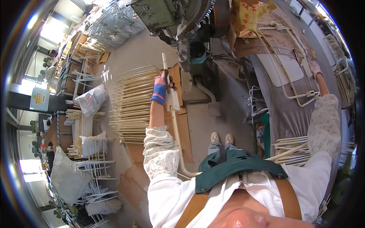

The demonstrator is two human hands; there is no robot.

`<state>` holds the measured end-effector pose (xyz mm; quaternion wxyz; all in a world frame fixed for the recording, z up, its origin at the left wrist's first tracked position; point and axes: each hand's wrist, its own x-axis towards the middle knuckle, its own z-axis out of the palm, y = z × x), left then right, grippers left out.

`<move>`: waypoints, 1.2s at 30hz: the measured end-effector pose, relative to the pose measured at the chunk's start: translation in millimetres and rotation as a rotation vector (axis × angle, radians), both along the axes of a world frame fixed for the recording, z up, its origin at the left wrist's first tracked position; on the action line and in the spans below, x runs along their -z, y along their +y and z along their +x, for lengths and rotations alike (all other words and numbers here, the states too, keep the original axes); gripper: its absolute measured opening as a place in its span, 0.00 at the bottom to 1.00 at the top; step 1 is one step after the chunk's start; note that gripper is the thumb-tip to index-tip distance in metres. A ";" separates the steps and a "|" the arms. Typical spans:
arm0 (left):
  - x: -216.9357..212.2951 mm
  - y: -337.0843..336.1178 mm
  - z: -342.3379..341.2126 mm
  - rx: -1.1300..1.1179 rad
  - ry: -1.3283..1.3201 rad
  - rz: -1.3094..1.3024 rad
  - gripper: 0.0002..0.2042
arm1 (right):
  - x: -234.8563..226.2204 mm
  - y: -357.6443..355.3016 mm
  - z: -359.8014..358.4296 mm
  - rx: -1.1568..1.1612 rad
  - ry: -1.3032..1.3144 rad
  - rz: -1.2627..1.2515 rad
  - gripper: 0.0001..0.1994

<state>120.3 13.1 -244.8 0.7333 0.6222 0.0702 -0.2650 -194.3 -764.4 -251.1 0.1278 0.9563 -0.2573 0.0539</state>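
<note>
My left hand, in a blue and pink glove, is closed around a cream-coloured metal tube frame with a white bracket on it. The tube stands up past my fist, and its lower bend passes in front of my green apron. On the right, my gloved right hand reaches over the covered table and appears closed on the white-bracketed side of another bent tube frame. Its fingertips are partly hidden.
A green machine stands ahead. Many cream tube frames lie stacked on cardboard at the left. More tubes are by my right side. A yellow printed sack sits at the table's far end. White sacks and racks line the left.
</note>
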 end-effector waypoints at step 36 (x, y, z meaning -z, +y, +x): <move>-36.7 -74.7 1.6 0.003 -0.034 0.023 0.17 | -0.8 -146.0 30.3 0.127 -0.269 0.468 0.22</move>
